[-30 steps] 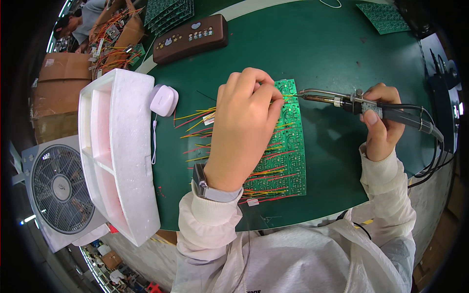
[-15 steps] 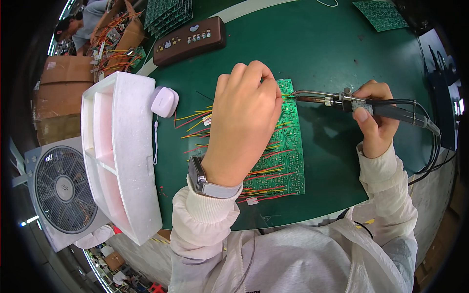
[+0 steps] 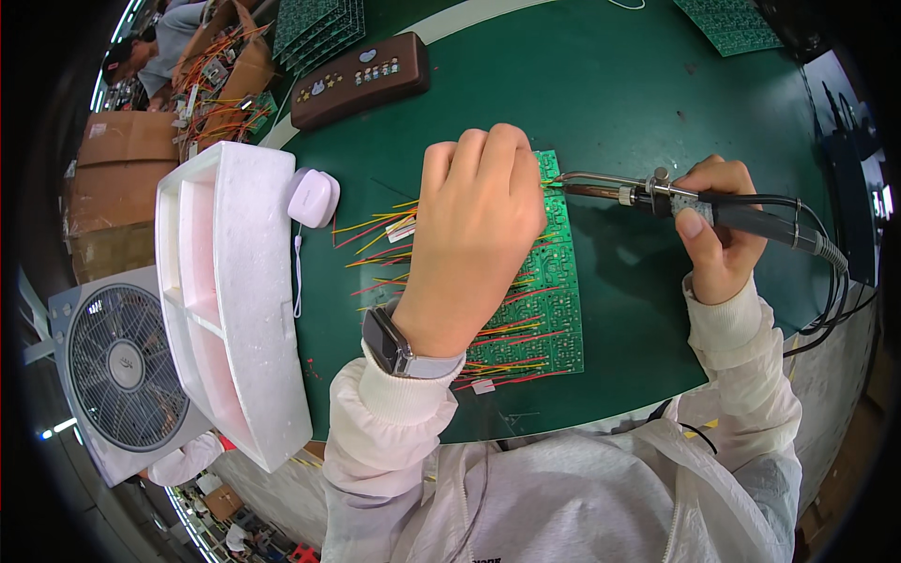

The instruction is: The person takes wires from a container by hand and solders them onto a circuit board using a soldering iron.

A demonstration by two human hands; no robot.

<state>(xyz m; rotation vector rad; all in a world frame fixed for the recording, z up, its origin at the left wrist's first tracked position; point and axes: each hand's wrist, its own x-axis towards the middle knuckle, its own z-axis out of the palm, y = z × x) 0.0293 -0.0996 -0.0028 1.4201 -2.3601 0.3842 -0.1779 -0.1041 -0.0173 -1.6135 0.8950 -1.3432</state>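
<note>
Green circuit panel (image 3: 561,300) lies flat on the green work surface (image 3: 648,328) in front of the person, partly under the left hand (image 3: 477,225). In the head view, compared with a second ago, the left hand has rolled over: its thumb and index finger then showed bent toward the panel's far part, whereas now the backs of the knuckles face up and the fingertips are hidden. Over the same span the soldering iron (image 3: 643,198) has moved a little to the left, so its tip sits slightly further in over the panel's right edge near the far corner.

The panel's long axis runs from near the person's body away from it, almost straight up the view. Red and yellow wires (image 3: 511,327) lie mostly crosswise to that axis, many reaching out past the left hand to the left, near a white connector (image 3: 401,229). The iron lies sideways, tip pointing left; whether it touches the panel cannot be told.

The left hand is curled, its fingers bent close together; what they pinch, if anything, is out of sight. The right hand (image 3: 718,230) grips the iron's handle between thumb and fingers.
</note>
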